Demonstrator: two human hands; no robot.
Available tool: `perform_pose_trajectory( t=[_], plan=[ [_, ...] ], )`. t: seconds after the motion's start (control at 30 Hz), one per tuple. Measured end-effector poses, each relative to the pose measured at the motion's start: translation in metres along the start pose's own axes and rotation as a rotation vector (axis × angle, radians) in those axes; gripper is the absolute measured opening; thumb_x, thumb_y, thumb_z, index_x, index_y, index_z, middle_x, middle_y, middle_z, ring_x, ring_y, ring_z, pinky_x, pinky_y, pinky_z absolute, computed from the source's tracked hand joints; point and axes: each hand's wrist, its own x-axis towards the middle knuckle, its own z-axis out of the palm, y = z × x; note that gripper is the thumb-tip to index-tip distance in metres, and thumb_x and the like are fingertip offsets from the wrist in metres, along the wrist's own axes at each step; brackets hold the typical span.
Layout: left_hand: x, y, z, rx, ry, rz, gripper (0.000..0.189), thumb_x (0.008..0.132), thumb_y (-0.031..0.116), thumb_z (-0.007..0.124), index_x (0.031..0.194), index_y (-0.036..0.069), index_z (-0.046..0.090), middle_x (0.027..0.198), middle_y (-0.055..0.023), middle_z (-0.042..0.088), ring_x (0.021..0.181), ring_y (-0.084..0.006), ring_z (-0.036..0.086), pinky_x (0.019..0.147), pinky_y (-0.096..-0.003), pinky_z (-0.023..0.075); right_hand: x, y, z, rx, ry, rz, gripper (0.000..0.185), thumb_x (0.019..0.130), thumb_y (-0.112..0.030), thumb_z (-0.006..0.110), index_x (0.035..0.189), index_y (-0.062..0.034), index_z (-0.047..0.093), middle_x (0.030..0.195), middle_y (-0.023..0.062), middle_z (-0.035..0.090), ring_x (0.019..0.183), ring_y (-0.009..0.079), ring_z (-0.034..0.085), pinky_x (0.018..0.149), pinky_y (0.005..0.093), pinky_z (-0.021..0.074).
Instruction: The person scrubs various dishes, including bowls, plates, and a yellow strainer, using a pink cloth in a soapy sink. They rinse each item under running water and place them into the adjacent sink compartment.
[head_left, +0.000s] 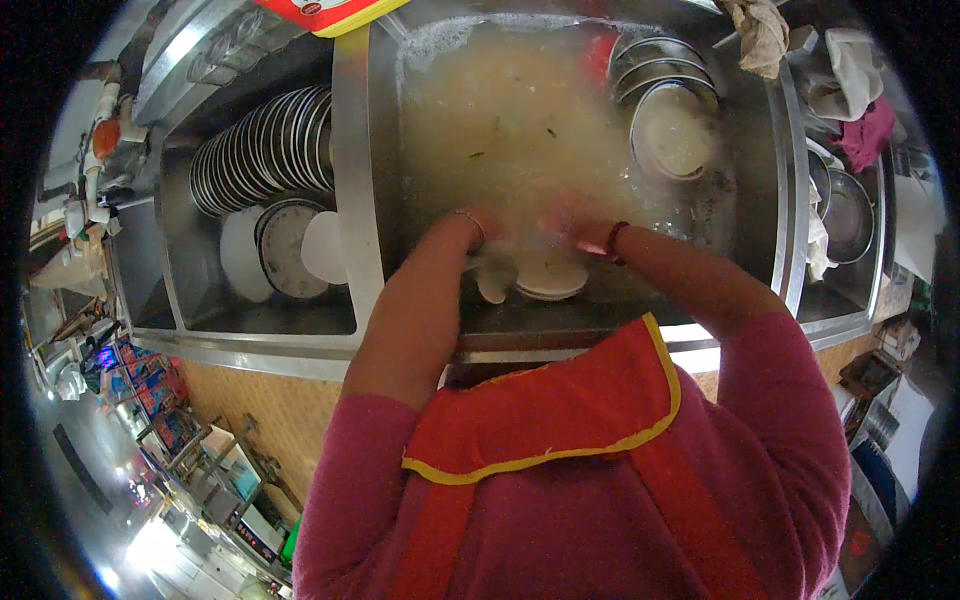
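Cloudy water fills the middle basin of a steel sink (351, 150). Both my hands dip into it, blurred by the murk: my left hand (484, 221) wears a thin bracelet at the wrist, my right hand (570, 225) a dark red band. What their fingers touch is hidden. Just below them, near the basin's front wall, lie a small stack of white dishes (551, 281) and a pale spoon-like piece (492, 285). Towards the back right, a white oval dish (675, 131) leans by several rimmed dishes (660, 64), with something red (600, 56) beside them.
The left basin holds a long row of upright plates (262, 150), a patterned round plate (292, 251) and white bowls (324, 247). In the right basin are metal-rimmed round vessels (847, 217) and a white cloth (817, 240). A beige rag (757, 37) hangs over the back right edge.
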Motion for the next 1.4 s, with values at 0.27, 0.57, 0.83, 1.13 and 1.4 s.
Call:
perform_pose_trajectory(
  t=[0.27, 0.57, 0.83, 1.13, 1.4],
  plan=[
    [-0.02, -0.015, -0.044, -0.016, 0.409, -0.097, 0.028, 0.088, 0.025, 0.05, 0.103, 0.007, 0.066, 0.106, -0.0171, 0.064, 0.094, -0.0363, 0.062, 0.085, -0.0445, 0.0483, 0.005, 0.001, -0.067, -0.454, 0.162, 0.12, 0.034, 0.09, -0.027, 0.051, 0.122, -0.0172, 0.055, 0.109, 0.0107, 0.063, 0.093, 0.0296, 0.062, 0.079, 0.0416, 0.05],
    [-0.055, -0.004, -0.073, -0.368, 0.861, -0.627, 0.025, 0.088, 0.024, 0.049, 0.092, 0.008, 0.067, 0.1, -0.0193, 0.065, 0.09, -0.0375, 0.064, 0.08, -0.0466, 0.0512, 0.0, -0.049, -0.091, -0.5, 0.269, 0.541, 0.034, 0.091, -0.029, 0.048, 0.122, -0.0152, 0.052, 0.106, 0.0152, 0.064, 0.092, 0.0301, 0.063, 0.076, 0.0435, 0.0504],
    [-0.034, -0.018, -0.05, -0.084, 0.665, -0.583, 0.025, 0.086, 0.021, 0.051, 0.1, 0.006, 0.064, 0.115, -0.0204, 0.059, 0.104, -0.0343, 0.059, 0.084, -0.0448, 0.0495, 0.033, 0.003, -0.085, -0.272, 0.213, 0.448, 0.037, 0.087, -0.036, 0.052, 0.117, -0.0139, 0.057, 0.104, 0.0193, 0.063, 0.096, 0.0355, 0.061, 0.087, 0.0449, 0.0478],
    [0.038, -0.075, -0.092, -0.335, 0.927, -0.614, 0.041, 0.087, 0.03, 0.05, 0.117, 0.004, 0.057, 0.121, -0.02, 0.056, 0.107, -0.0346, 0.057, 0.091, -0.0438, 0.0453, 0.101, 0.048, -0.1, -0.014, 0.744, 1.021, 0.033, 0.09, -0.037, 0.049, 0.108, -0.0133, 0.063, 0.11, 0.0102, 0.064, 0.102, 0.0298, 0.06, 0.083, 0.0438, 0.0483],
    [0.133, -0.122, -0.067, -0.213, 0.786, -0.519, 0.049, 0.087, 0.04, 0.048, 0.123, 0.007, 0.054, 0.122, -0.0184, 0.056, 0.102, -0.0366, 0.06, 0.094, -0.0456, 0.0426, 0.108, 0.034, -0.094, -0.307, 0.477, 0.579, 0.036, 0.09, -0.039, 0.05, 0.111, -0.0129, 0.063, 0.112, 0.0075, 0.064, 0.103, 0.0251, 0.061, 0.087, 0.0395, 0.0482]
  ],
)
